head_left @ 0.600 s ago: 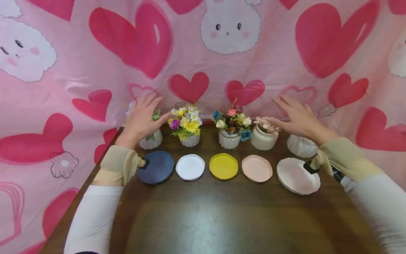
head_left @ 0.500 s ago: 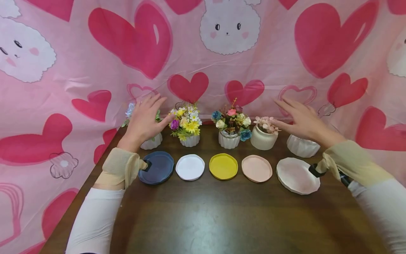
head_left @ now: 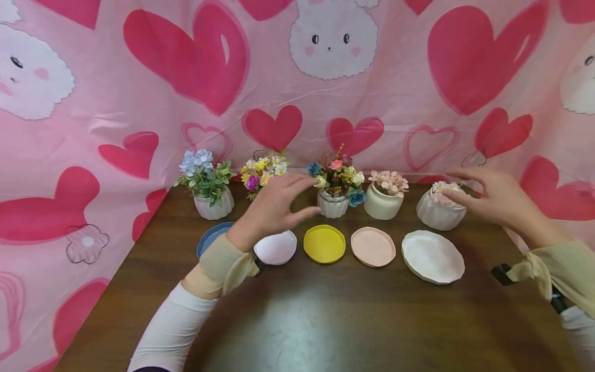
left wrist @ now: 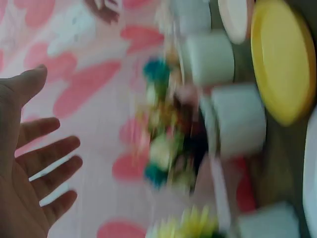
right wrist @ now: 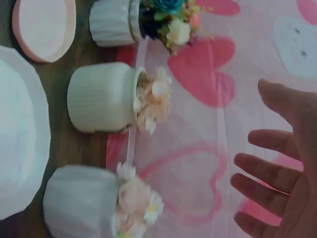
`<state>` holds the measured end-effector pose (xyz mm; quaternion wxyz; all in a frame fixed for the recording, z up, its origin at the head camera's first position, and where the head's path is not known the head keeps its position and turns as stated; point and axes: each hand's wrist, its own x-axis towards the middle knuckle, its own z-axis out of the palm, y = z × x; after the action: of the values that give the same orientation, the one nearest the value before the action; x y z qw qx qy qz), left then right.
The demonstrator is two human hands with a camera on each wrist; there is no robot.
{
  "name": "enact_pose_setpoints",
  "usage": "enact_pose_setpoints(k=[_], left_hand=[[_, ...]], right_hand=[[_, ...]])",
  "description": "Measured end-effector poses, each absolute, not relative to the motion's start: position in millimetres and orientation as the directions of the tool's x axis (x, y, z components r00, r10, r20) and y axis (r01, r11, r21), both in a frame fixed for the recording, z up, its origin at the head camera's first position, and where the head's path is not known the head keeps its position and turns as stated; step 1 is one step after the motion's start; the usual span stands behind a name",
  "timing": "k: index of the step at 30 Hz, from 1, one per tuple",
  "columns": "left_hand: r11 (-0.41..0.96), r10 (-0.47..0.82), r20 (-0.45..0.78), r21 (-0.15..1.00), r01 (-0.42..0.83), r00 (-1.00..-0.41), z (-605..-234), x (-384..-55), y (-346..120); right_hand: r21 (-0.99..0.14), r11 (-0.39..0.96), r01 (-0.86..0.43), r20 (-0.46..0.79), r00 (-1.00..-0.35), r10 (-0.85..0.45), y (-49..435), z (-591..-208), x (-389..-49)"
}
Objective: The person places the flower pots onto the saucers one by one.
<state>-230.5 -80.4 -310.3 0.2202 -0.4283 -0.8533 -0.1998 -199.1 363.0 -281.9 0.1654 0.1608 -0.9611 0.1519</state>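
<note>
Your left hand point(head_left: 276, 204) and right hand point(head_left: 497, 199) are well apart in the air, fingers spread, nothing in either. The wrist views show a gap between each hand and the flowers. The left crosses in front of the daisy bouquet point(head_left: 262, 169) and hides most of its pot; the right is beside the end pot point(head_left: 440, 214), near the far right corner of the tabletop point(head_left: 325, 320). The rose pot point(head_left: 332, 207) stands by the middle of the far edge, just past your left fingertips.

This looks like a free reach, so keep your forearms high enough that your cuffs clear the blue plate point(head_left: 209, 238) and the white plate point(head_left: 277, 249). Should you take a pot, come to its ribbed wall from the side, below the rim; the petals would likely bend.

The rose pot is upright, mouth and blooms upward, its long axis with the bouquet vertical. The end pot also faces up, but is squat, with no clear long axis.
</note>
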Motion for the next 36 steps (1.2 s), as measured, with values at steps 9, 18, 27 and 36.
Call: enact_pose_setpoints(k=[9,18,27,36], left_hand=[[0.393,0.838,0.323,0.204,0.897,-0.441,-347.2,-216.6,-8.1],[0.386,0.891,0.166,0.210,0.898,-0.422,-370.5,-212.8,41.6],[0.353,0.922,0.114,0.151,0.923,-0.371,-391.3,-203.7,93.3],[0.375,0.925,0.010,0.147,0.915,-0.380,-406.5,-199.4,127.0]], right_hand=[[-0.453,0.879,-0.151,0.244,-0.969,-0.041,405.2,-313.5,-183.6],[-0.496,0.858,-0.136,0.266,-0.964,0.001,425.6,-343.4,-182.9],[-0.575,0.814,-0.074,0.220,-0.973,0.067,447.5,-369.8,-186.5],[-0.648,0.756,-0.091,0.181,-0.983,0.038,453.2,-398.6,-201.8]])
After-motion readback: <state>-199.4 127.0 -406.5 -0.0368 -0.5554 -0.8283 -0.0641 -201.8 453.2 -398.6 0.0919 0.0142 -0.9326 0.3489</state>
